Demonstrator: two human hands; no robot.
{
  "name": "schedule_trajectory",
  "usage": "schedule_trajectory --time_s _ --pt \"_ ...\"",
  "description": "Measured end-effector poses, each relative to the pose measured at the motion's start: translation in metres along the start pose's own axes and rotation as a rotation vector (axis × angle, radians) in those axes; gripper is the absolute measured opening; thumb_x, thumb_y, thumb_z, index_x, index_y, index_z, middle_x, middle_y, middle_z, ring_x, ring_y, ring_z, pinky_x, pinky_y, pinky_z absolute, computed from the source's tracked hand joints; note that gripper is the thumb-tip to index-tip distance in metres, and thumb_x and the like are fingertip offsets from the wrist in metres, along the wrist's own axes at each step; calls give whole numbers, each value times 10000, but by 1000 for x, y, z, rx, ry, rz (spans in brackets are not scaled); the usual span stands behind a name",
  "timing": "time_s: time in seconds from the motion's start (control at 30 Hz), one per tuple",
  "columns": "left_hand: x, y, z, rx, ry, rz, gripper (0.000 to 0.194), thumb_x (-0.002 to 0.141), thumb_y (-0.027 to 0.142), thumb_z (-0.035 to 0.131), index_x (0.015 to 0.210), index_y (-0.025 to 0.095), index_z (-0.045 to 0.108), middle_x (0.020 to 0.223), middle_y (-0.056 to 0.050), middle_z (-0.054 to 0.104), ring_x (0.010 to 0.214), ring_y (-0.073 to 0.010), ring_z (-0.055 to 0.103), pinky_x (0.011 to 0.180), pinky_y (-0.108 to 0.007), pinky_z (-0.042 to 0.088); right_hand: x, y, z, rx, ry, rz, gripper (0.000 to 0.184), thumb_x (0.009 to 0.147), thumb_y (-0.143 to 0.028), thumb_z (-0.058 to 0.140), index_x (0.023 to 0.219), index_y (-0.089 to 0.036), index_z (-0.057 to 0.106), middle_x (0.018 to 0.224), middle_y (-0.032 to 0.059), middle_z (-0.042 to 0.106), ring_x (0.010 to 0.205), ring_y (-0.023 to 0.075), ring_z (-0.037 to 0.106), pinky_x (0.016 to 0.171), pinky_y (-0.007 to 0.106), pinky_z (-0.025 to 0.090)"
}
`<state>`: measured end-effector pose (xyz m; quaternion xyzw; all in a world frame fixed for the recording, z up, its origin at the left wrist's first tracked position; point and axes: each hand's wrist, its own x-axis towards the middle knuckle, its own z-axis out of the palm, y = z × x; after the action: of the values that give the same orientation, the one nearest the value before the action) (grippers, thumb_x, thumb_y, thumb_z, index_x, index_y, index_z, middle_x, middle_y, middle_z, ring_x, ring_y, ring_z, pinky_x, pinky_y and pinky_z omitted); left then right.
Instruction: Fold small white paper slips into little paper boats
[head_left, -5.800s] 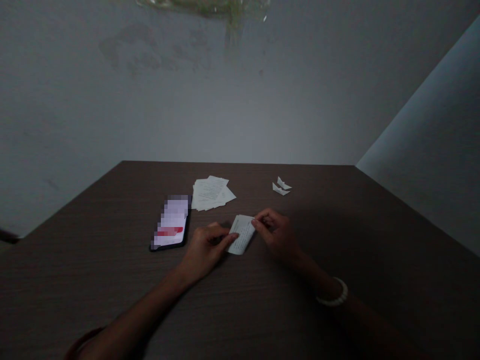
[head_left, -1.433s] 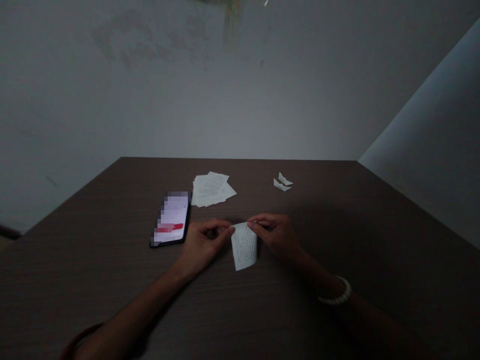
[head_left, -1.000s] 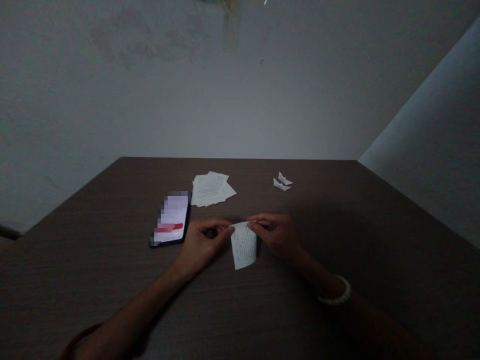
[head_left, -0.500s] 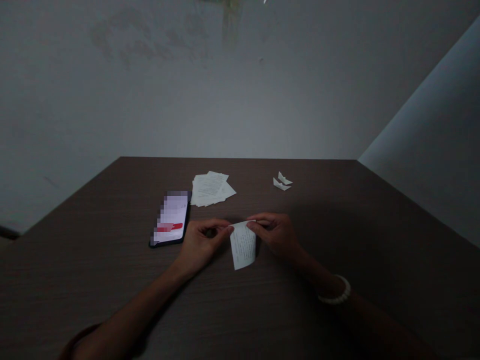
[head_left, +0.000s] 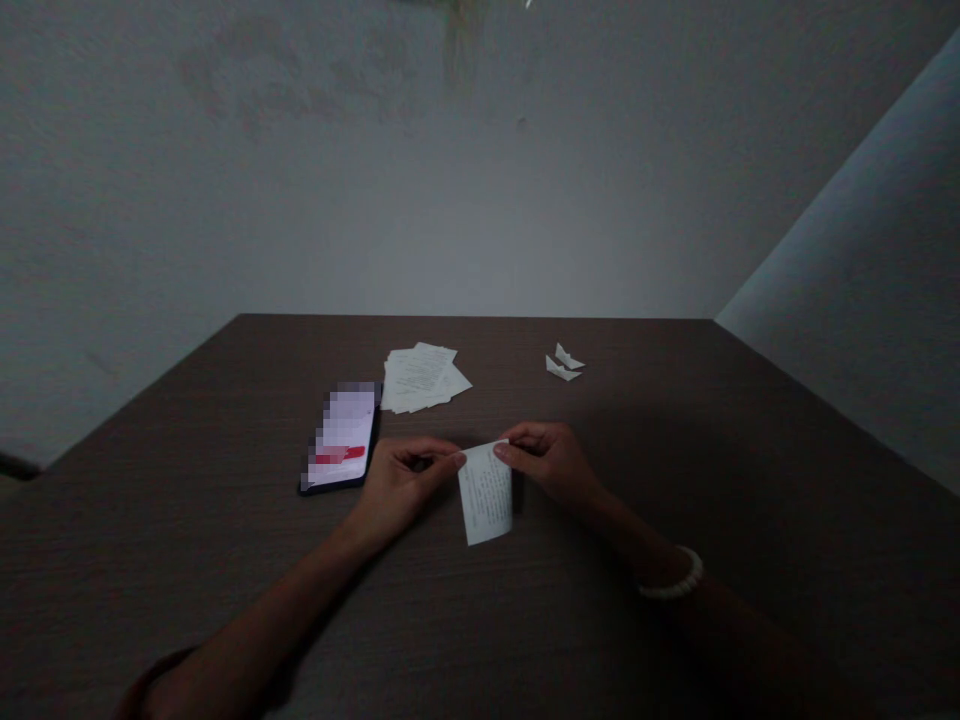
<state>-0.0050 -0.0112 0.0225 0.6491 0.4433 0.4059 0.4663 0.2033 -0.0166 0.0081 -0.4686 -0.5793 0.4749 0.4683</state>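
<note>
White printed slip is at the middle of the bench, its upper corners pinched in the left hand and right hand. Toward the far edge lie loose sheets and two paper boats; a smartphone lies beside the left hand.

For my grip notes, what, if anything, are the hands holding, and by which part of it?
A printed sheet of paper, pinched along its upper edge: the left hand at the left corner, the right hand near the right corner.
</note>
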Motion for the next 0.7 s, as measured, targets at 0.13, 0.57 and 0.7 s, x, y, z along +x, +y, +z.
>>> schedule_trajectory --time_s 0.13,0.57,0.7 --pt "-1 5 0 33 -95 24 197 789 347 678 771 170 763 773 -78 748 693 -187 659 625 -296 517 -2 -1 4 -16 -86 -1 194 738 -356 725 783 -167 724 689 20 720 582 129 644 539 228 481" --pt "-1 7 -2 5 -84 41 154 786 311 689 737 187 767 748 -64 725 684 -171 626 619 -285 481 1 -6 -6 -89 -72 -160 108 731 -274 716 688 -175 705 894 50 684 727 132 623 618 252 476" --pt "0 8 -2 6 -65 34 165 783 311 686 727 178 767 759 -68 723 684 -173 618 609 -286 479 1 -10 -14 -111 -85 -139 108 741 -277 707 694 -180 710 939 53 684 819 157 640 684 274 489"
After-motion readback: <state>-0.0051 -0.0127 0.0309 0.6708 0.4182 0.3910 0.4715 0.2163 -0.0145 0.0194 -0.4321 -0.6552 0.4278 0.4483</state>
